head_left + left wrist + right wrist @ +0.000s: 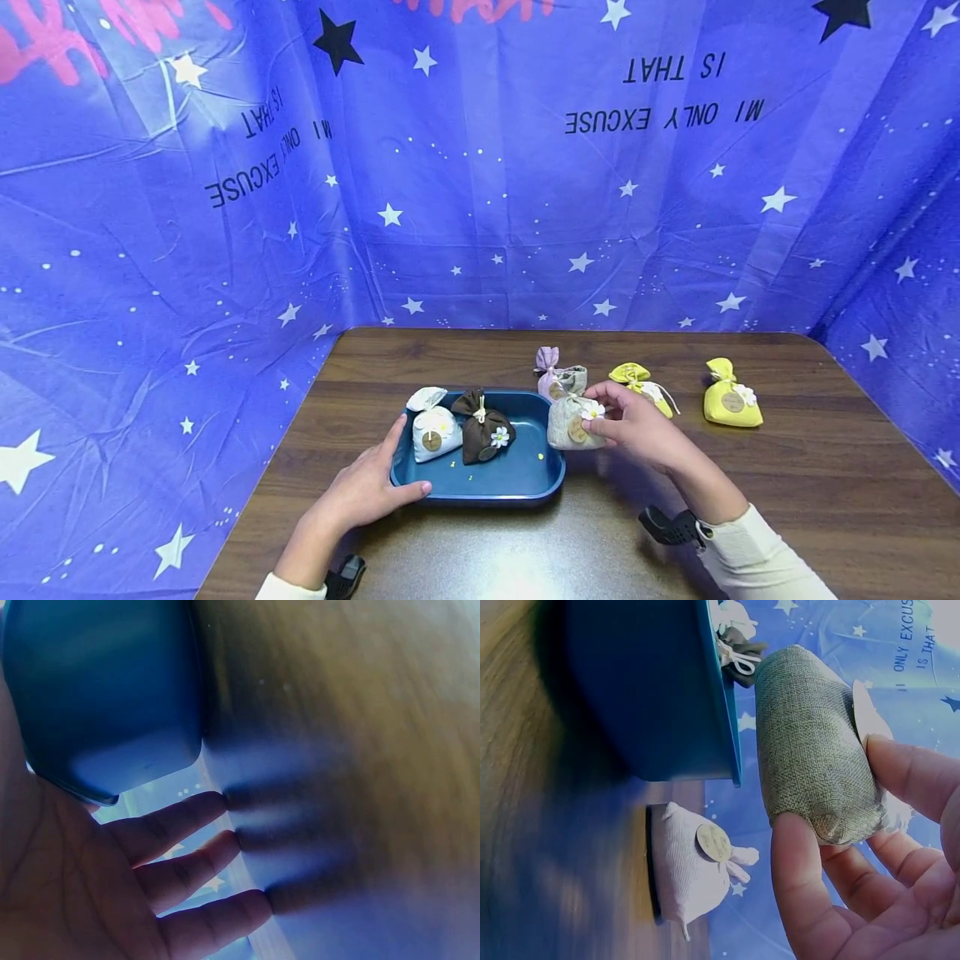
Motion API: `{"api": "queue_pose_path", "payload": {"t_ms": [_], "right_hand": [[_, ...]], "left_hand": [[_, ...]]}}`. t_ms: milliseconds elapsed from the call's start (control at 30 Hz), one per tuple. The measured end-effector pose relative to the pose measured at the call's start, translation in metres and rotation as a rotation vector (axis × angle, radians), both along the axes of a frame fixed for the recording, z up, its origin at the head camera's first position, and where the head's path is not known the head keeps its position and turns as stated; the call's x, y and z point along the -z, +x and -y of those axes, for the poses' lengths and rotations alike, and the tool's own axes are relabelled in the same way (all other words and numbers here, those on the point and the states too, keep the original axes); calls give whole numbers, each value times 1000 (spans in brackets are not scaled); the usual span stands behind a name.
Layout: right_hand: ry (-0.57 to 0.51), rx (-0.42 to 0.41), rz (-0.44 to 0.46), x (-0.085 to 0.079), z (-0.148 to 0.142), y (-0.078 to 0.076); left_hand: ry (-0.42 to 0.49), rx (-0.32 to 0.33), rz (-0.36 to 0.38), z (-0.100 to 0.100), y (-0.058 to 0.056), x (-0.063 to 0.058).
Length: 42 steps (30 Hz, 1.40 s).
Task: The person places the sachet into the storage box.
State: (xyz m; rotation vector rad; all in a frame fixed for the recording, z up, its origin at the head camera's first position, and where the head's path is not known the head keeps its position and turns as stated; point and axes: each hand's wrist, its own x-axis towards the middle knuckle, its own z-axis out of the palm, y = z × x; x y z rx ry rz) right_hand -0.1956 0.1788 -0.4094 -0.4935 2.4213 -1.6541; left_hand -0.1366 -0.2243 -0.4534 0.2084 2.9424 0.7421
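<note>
My right hand [630, 421] pinches a beige linen sachet [566, 427] with a white flower and a round tag, holding it raised by the right end of a dark blue tray [495, 497]. Close up, the right wrist view has the thumb on the tag side and fingers beneath the beige sachet [810, 742]. At the tray's left end, my left hand [363, 483] rests against the rim, thumb at the front corner. Its other fingers [187, 881] stretch out straight below the tray. Inside the tray lie a white sachet [437, 433] and a dark brown sachet [480, 433].
Behind the beige sachet stands a lavender sachet [547, 367], partly hidden. A yellow sachet [630, 372] sits behind my right hand, and another yellow sachet [731, 404] farther right. Small yellow bits lie in the tray. A blue star-patterned curtain [525, 208] surrounds the wooden table [810, 450].
</note>
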Motion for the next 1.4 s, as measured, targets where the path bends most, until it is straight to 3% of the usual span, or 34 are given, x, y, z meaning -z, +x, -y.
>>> {"api": "queue_pose_path", "payload": {"t_ms": [567, 933, 1400], "right_hand": [[-25, -32, -16, -2, 22, -6], [21, -32, -59, 6, 38, -17], [158, 3, -184, 5, 57, -27]], "left_hand": [[-4, -3, -11, -1, 3, 1], [-4, -12, 10, -1, 2, 1], [-7, -34, 38, -1, 0, 1]]}}
